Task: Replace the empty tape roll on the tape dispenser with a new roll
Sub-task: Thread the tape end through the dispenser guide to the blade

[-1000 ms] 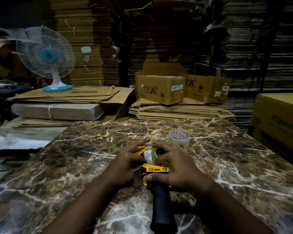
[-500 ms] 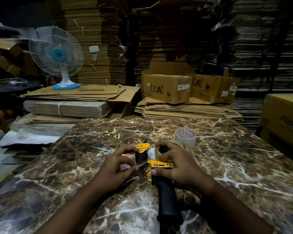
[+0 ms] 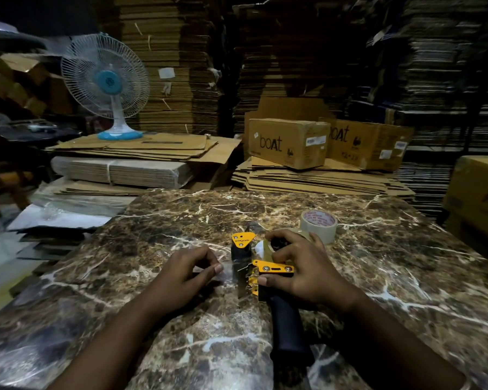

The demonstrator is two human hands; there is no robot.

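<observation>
A yellow-and-black tape dispenser (image 3: 273, 270) lies on the marble table (image 3: 392, 249), its black handle (image 3: 289, 327) pointing toward me. My right hand (image 3: 302, 266) grips its body and covers a roll of clear tape (image 3: 262, 249) mounted on it. My left hand (image 3: 186, 273) pinches the loose end of clear tape (image 3: 226, 270), stretched leftward from the serrated blade. A second tape roll (image 3: 319, 225) with a red-printed core stands on the table just behind my right hand.
Flattened cardboard stacks (image 3: 307, 178) and two "boat" boxes (image 3: 289, 142) sit beyond the table's far edge. A blue-and-white fan (image 3: 107, 85) stands on cardboard at the back left. A yellow box (image 3: 479, 192) is at the right.
My left hand has slid left, away from the dispenser, drawing a strip of clear tape out past the blade. My right hand stays on the dispenser.
</observation>
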